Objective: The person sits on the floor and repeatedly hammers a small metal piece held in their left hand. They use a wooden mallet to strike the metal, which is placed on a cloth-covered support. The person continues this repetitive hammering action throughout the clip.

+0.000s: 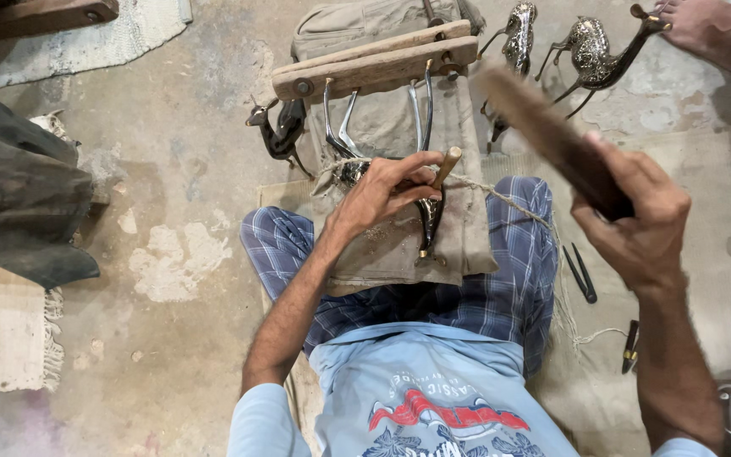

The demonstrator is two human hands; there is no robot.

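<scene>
A metal deer point(391, 182) is pinned on a cloth point(399, 245) over the lap, roped down, its legs pointing to 12 o'clock under a wooden clamp point(374, 66); a chisel point(446, 167) is gripped against it by the left hand point(382, 193); at 3 o'clock a blurred wooden mallet point(552, 140) is clenched, raised, in the right hand point(636, 224); finished deer point(594, 55) are seen at 1 o'clock, a dark one point(281, 131) at 10 o'clock; pliers point(581, 272) are lying at 4 o'clock.
</scene>
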